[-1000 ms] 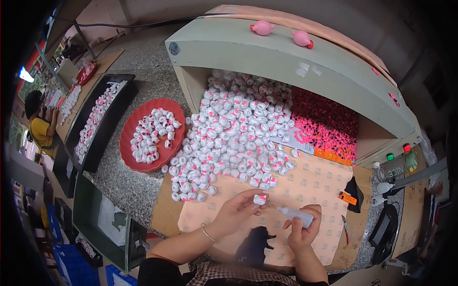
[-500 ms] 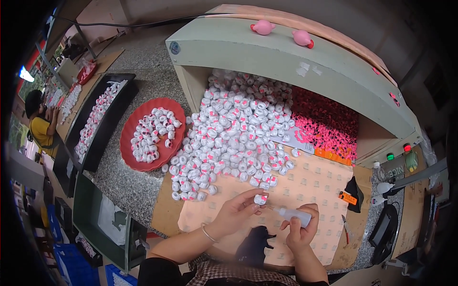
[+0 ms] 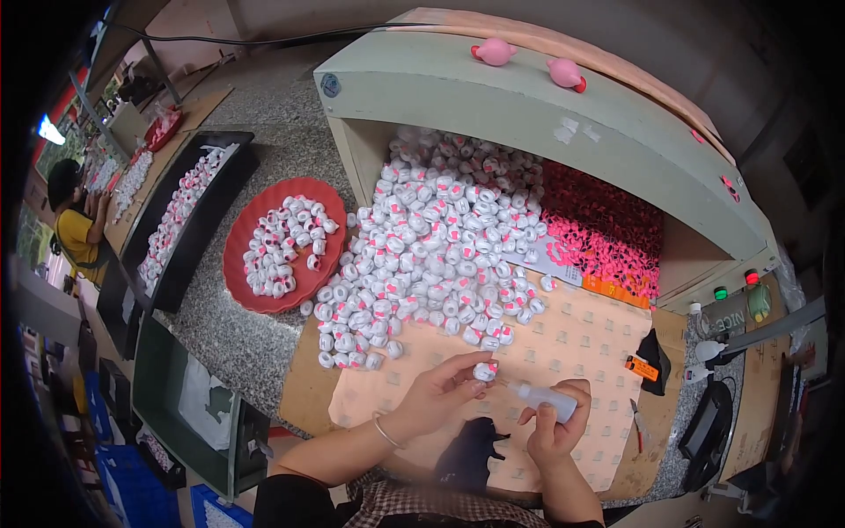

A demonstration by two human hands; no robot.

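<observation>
Left hand (image 3: pixel 437 393) pinches small white-pink piece (image 3: pixel 484 371) at fingertips. Right hand (image 3: pixel 556 425) closed around small white bottle (image 3: pixel 547 400), nozzle pointing at piece, just beside it. Both over peach mat (image 3: pixel 563 330). Big pile (image 3: pixel 440 246) of same pieces beyond left hand. Red plate (image 3: pixel 242 264) further left. Pink bits (image 3: pixel 607 242) beyond right hand.

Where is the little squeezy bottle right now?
In the head view, the small white bottle is in the right hand, low and right of middle, its tip pointing at the small white piece pinched in the left hand.
</observation>
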